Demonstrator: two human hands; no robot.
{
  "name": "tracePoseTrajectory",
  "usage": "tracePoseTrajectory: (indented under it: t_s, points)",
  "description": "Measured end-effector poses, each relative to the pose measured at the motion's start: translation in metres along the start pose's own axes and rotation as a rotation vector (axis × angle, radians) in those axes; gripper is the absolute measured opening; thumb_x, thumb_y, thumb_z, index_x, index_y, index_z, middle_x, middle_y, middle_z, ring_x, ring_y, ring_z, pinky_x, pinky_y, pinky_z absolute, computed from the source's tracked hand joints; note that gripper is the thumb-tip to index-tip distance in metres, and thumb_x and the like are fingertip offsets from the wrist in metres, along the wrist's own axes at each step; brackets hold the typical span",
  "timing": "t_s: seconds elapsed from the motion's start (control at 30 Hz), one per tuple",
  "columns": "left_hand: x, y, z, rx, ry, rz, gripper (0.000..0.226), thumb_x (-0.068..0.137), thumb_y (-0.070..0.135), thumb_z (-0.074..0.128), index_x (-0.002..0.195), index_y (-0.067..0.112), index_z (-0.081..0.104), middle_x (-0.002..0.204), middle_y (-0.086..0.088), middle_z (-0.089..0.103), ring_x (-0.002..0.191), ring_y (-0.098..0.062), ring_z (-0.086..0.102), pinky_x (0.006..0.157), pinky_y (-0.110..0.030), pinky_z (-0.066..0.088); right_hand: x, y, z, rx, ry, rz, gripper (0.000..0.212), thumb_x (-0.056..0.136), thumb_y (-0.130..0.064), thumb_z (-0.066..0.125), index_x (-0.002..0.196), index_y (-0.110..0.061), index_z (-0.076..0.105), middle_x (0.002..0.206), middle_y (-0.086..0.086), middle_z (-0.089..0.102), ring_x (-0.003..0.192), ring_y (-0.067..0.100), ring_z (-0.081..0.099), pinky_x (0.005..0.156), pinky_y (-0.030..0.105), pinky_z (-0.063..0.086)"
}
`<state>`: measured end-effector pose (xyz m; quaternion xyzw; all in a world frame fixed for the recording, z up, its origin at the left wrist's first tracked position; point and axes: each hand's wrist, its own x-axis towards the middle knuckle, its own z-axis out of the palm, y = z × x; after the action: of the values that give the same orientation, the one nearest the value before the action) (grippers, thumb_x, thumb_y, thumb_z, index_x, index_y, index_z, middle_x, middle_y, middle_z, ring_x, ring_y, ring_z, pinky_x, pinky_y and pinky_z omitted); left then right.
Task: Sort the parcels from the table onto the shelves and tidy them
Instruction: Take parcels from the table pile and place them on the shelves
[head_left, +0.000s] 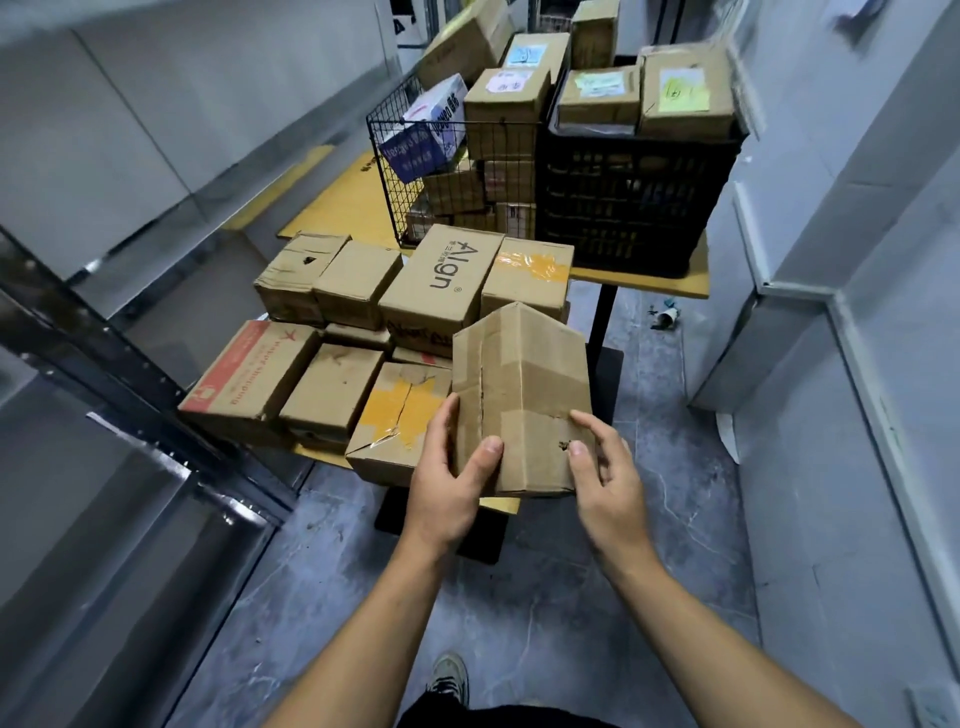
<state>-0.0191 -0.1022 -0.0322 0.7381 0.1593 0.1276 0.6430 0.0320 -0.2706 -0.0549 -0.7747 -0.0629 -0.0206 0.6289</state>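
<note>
Two bare hands meet around one cardboard parcel (522, 400) just below the centre of the frame. The left hand (448, 475) grips its lower left edge, thumb laid across the near face, while the right hand (605, 475) touches the lower right corner with fingers spread and only loosely curled; whether it truly grasps cannot be told. The parcel is tilted, one taped corner edge pointing up, and sits in front of the near edge of the table (644, 280). Left of it, on the table, lie more parcels: one with yellow tape (397, 421), a red-printed one (249, 374), and behind them a box marked "Align" (441, 280). Farther up the frame stand a wire basket (410, 171) and a black plastic crate (634, 197), both loaded with boxes. Grey shelving (104, 364) with a dark metal upright runs along the left side. At the bottom centre, a shoe (449, 678) shows on the grey floor.
</note>
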Motion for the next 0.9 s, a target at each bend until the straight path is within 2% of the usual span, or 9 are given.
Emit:
tracePoseTrajectory:
  t_s: [0.1, 0.17, 0.27, 0.33, 0.43, 0.57, 0.7, 0.83, 0.9]
  points:
    - [-0.012, 0.010, 0.000, 0.049, 0.030, 0.079, 0.068, 0.080, 0.046, 0.070, 0.140, 0.043, 0.039, 0.139, 0.013, 0.050, 0.126, -0.004, 0.051, 0.104, -0.041, 0.048, 0.000, -0.005, -0.006, -0.050, -0.087, 0.003, 0.035, 0.088, -0.053, 0.053, 0.122, -0.046, 0.060, 0.135, -0.007, 0.054, 0.125, 0.009, 0.053, 0.109, 0.032, 0.041]
    - [-0.019, 0.013, -0.001, 0.079, 0.048, 0.142, 0.060, 0.086, 0.033, 0.069, 0.137, 0.046, 0.041, 0.138, 0.019, 0.049, 0.124, -0.001, 0.050, 0.103, -0.040, 0.049, 0.001, -0.010, -0.009, -0.050, -0.166, 0.054, 0.057, 0.087, -0.063, 0.056, 0.132, -0.030, 0.060, 0.138, -0.004, 0.052, 0.130, 0.009, 0.050, 0.111, 0.028, 0.037]
    - [-0.024, 0.021, 0.001, 0.097, 0.043, 0.204, 0.057, 0.086, 0.041, 0.065, 0.137, 0.052, 0.041, 0.135, 0.013, 0.052, 0.125, -0.006, 0.052, 0.101, -0.038, 0.050, -0.001, -0.017, -0.009, 0.105, -0.281, 0.109, 0.077, 0.078, -0.070, 0.064, 0.140, -0.027, 0.051, 0.130, -0.010, 0.063, 0.117, 0.005, 0.061, 0.102, 0.035, 0.050]
    - [-0.027, 0.029, 0.003, 0.088, 0.029, 0.218, 0.054, 0.086, 0.048, 0.061, 0.134, 0.060, 0.040, 0.132, 0.011, 0.054, 0.123, -0.005, 0.053, 0.094, -0.027, 0.051, -0.003, -0.018, -0.007, 0.209, -0.281, 0.140, 0.071, 0.075, -0.060, 0.071, 0.135, -0.027, 0.053, 0.121, -0.009, 0.070, 0.113, 0.007, 0.066, 0.098, 0.036, 0.053]
    - [-0.030, 0.034, 0.001, -0.008, 0.025, 0.208, 0.046, 0.094, 0.031, 0.059, 0.133, 0.050, 0.044, 0.126, 0.006, 0.060, 0.116, -0.004, 0.059, 0.085, -0.019, 0.052, -0.007, -0.015, -0.008, 0.402, -0.260, 0.187, 0.058, 0.075, -0.049, 0.077, 0.125, -0.024, 0.058, 0.117, -0.004, 0.073, 0.114, 0.020, 0.067, 0.097, 0.041, 0.054]
    - [-0.030, 0.028, -0.008, 0.249, 0.121, 0.218, 0.043, 0.093, 0.029, 0.062, 0.132, 0.043, 0.049, 0.128, 0.008, 0.056, 0.114, 0.010, 0.053, 0.081, -0.009, 0.047, -0.007, -0.016, -0.012, 0.628, -0.291, 0.286, 0.091, 0.055, -0.061, 0.090, 0.129, -0.022, 0.055, 0.125, 0.004, 0.070, 0.119, 0.027, 0.064, 0.100, 0.052, 0.050]
    - [-0.028, 0.017, -0.016, 0.331, 0.126, 0.159, 0.062, 0.079, 0.064, 0.056, 0.136, 0.042, 0.049, 0.130, 0.015, 0.050, 0.119, 0.003, 0.049, 0.092, -0.031, 0.049, -0.004, -0.015, -0.016, 0.687, -0.331, 0.315, 0.101, 0.050, -0.059, 0.093, 0.135, -0.028, 0.050, 0.129, 0.003, 0.068, 0.121, 0.028, 0.063, 0.100, 0.057, 0.050]
    - [-0.032, 0.012, -0.019, 0.136, 0.062, 0.104, 0.065, 0.077, 0.060, 0.068, 0.137, 0.044, 0.047, 0.135, 0.014, 0.055, 0.123, -0.009, 0.055, 0.098, -0.046, 0.051, -0.005, -0.018, -0.015, 0.675, -0.352, 0.313, 0.099, 0.051, -0.059, 0.093, 0.134, -0.033, 0.047, 0.122, 0.006, 0.071, 0.117, 0.028, 0.065, 0.098, 0.056, 0.051]
    - [-0.035, 0.012, -0.021, 0.161, 0.093, 0.113, 0.064, 0.078, 0.055, 0.069, 0.136, 0.044, 0.046, 0.135, 0.015, 0.056, 0.125, -0.011, 0.054, 0.100, -0.046, 0.049, -0.005, -0.019, -0.013, 0.585, -0.316, 0.229, 0.072, 0.070, -0.049, 0.086, 0.130, -0.044, 0.046, 0.125, 0.008, 0.067, 0.114, 0.024, 0.066, 0.097, 0.055, 0.052]
